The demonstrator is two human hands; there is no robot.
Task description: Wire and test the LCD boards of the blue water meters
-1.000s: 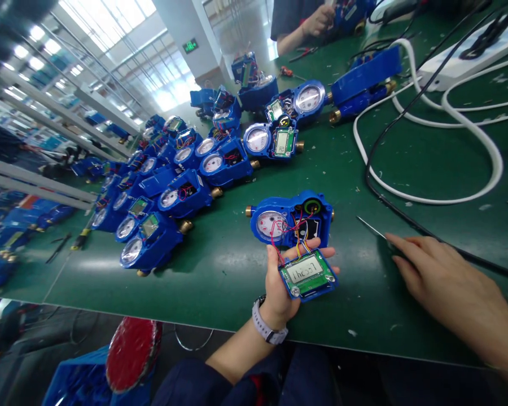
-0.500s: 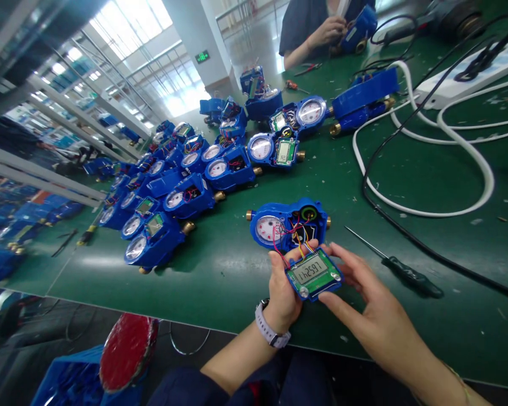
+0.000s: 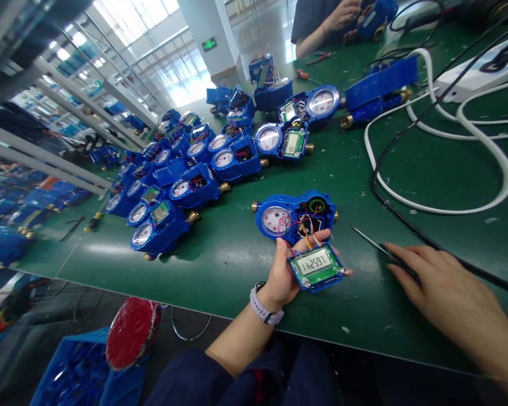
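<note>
A: What's the left hand (image 3: 279, 282) doing?
B: It's palm up, holding a green circuit board in a blue plastic frame (image 3: 317, 267), just right of the middle. Thin coloured wires (image 3: 309, 239) join it to the blue plastic meter with a round white dial (image 3: 276, 220) just above.

A: Can you read its grey screen (image 3: 314, 261)?
B: It has big dark numbers, but they look upside down, so I can't be sure of them.

A: And the right hand (image 3: 440, 282)?
B: It's at the lower right, palm down. Its fingers are on the dark handle of a thin metal screwdriver (image 3: 373, 242). I can't tell if it grips or just touches.

A: Any other writing?
B: A green sign (image 3: 209, 43) near the top has a white arrow. The small marks on the blue meters at the left (image 3: 161, 228) are too tiny to read.
</note>
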